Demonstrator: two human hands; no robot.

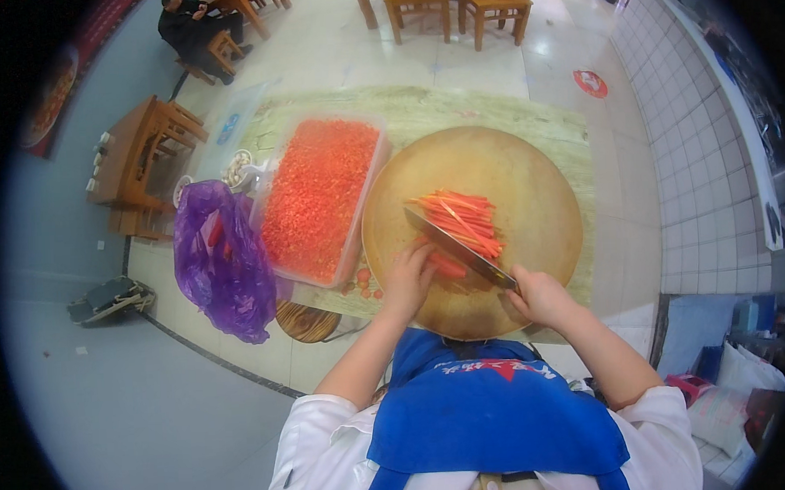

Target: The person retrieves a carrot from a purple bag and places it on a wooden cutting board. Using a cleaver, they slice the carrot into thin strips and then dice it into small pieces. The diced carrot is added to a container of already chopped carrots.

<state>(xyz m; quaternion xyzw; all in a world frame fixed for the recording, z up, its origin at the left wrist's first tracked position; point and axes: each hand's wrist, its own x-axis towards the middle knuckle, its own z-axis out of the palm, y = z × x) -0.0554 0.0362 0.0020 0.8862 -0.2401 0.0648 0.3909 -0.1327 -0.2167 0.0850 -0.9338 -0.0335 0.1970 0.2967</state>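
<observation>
On a round wooden chopping board lies a bundle of long carrot sticks. My right hand grips the handle of a cleaver, whose blade slants between the sticks and a cut orange-red carrot piece. My left hand rests on the board left of the blade, its fingertips at that piece and partly hidden behind the blade. Left of the board, a rectangular clear plastic tub is full of finely chopped orange-red bits.
A purple plastic bag with red items stands left of the tub, near a small bowl of pale pieces. Carrot ends lie between tub and board. A wooden stool stands below the table edge. A person sits far back left.
</observation>
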